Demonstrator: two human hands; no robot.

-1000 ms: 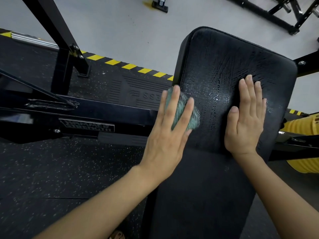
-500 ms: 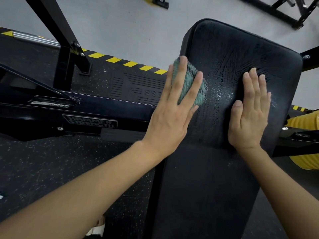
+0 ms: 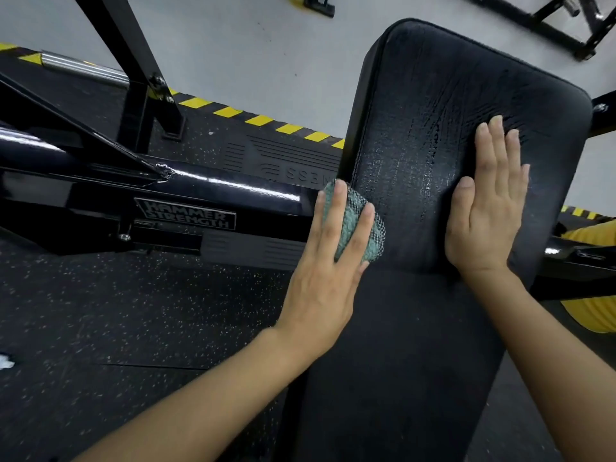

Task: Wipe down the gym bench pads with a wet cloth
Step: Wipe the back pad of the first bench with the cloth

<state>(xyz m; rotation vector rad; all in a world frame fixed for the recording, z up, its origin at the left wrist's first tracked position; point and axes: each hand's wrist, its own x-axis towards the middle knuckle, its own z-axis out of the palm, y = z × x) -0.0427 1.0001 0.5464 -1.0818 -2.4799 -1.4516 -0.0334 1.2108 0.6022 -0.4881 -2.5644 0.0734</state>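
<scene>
Left hand (image 3: 328, 261): fingers spread, pressed flat on cloth (image 3: 363, 228) at centre frame, pad's (image 3: 433, 88) left edge. Right hand (image 3: 483, 208): flat, released, grasped nothing, right of centre.

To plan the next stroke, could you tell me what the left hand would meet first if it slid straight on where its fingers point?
Probably nothing: the left hand, pressing the green cloth, points along the bench pad's left edge, which looks clear.

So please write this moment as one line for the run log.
phase: wiping | left hand: flat, pressing green cloth at pad's left edge | right hand: flat on bench pad, bare | pad: wet streaks
</scene>
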